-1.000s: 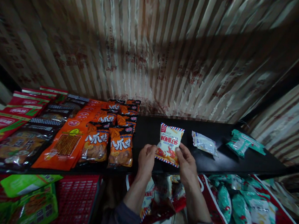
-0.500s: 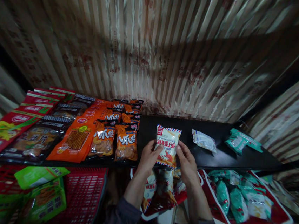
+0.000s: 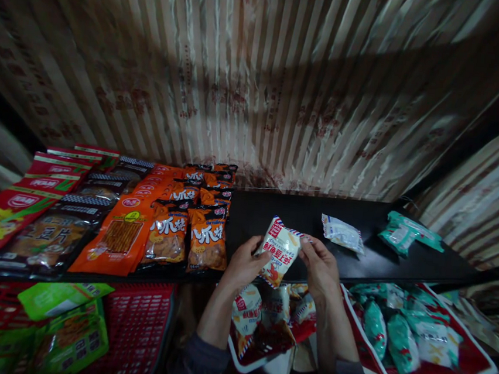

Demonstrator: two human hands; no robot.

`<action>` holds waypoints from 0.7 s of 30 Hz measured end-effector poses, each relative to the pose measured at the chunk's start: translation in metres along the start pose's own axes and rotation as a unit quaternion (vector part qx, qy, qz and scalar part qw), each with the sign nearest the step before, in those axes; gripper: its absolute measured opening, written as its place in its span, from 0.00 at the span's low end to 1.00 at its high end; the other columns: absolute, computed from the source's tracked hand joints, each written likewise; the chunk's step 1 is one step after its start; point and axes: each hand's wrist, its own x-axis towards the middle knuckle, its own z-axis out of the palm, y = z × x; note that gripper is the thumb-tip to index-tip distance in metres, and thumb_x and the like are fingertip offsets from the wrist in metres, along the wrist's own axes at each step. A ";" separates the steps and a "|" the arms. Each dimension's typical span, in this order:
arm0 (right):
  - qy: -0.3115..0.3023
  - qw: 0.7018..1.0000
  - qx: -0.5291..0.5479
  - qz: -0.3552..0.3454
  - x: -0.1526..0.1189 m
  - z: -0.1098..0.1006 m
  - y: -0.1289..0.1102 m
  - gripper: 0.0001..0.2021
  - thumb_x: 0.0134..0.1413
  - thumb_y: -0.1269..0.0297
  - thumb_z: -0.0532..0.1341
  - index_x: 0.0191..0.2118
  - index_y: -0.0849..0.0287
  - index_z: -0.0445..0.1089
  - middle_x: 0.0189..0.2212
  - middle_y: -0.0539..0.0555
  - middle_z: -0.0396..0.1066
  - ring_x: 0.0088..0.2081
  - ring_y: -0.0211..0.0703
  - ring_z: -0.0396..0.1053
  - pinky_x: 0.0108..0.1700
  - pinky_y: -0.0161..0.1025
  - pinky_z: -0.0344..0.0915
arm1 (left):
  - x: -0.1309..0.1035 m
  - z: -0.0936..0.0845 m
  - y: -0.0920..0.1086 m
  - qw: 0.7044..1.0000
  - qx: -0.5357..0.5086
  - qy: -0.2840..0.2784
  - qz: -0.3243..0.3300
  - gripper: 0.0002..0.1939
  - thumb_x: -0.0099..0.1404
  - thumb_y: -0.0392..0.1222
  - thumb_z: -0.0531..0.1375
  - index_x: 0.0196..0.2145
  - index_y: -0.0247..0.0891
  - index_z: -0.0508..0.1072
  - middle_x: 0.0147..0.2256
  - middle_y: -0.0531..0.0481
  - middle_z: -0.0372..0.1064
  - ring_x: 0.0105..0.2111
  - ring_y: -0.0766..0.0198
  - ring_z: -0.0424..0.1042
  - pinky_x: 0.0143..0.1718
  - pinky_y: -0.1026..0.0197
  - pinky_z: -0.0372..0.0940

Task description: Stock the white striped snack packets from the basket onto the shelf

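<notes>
A white snack bag (image 3: 279,253) with red lettering and striped edges is held up at the front of the black shelf (image 3: 265,207), tilted to the right. My left hand (image 3: 245,264) grips its left side. The fingers of my right hand (image 3: 319,263) pinch its upper right corner. Orange and black snack bags (image 3: 207,239) stand in rows left of my hands. A white and blue packet (image 3: 342,234) lies on the shelf to the right, and teal packets (image 3: 404,234) lie farther right.
Below the shelf are a red basket (image 3: 141,323) with green bags at left, a white-rimmed basket (image 3: 254,365) of white bags under my hands, and another red basket (image 3: 473,364) of teal bags at right. A corrugated wall (image 3: 258,94) rises behind the shelf.
The held bag has gone from upright to tilted right. My right hand has shifted right and up to its top corner; my left hand has moved slightly left.
</notes>
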 end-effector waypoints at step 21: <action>0.021 0.997 -0.054 -0.042 0.000 0.001 -0.003 0.16 0.35 0.50 0.72 0.26 0.57 0.76 0.22 0.48 0.73 0.25 0.38 0.67 0.31 0.37 0.65 | -0.002 -0.004 0.000 0.999 0.017 -0.045 0.006 0.16 0.54 0.38 0.66 0.42 0.39 0.77 0.41 0.45 0.78 0.40 0.56 0.76 0.39 0.60 0.69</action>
